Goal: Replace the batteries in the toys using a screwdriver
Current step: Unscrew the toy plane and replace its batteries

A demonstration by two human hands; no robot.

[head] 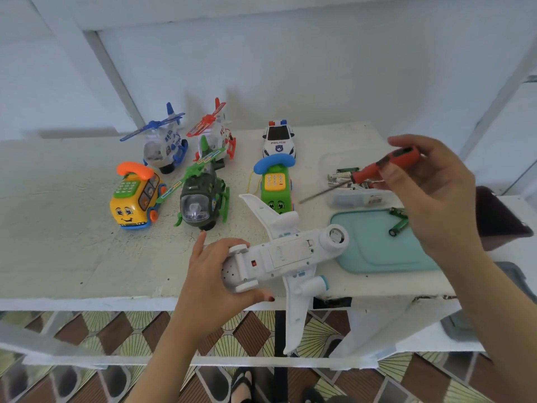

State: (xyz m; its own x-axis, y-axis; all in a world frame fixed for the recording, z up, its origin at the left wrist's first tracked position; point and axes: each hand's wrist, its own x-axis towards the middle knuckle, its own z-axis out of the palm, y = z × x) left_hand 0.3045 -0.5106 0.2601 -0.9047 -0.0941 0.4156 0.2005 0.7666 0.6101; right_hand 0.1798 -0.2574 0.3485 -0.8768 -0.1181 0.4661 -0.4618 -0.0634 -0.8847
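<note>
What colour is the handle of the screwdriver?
The screwdriver handle is red with black parts; the head view shows it.

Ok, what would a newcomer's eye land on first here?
The white plane, belly up in the left hand at the table's near edge, and the red screwdriver held in the right hand at right. Behind them stand a yellow bus at left, a green helicopter mid-table and a police car at the back.

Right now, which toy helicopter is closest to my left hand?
The dark green helicopter, just beyond the raised finger of your left hand. The blue helicopter and red helicopter stand farther back.
</note>
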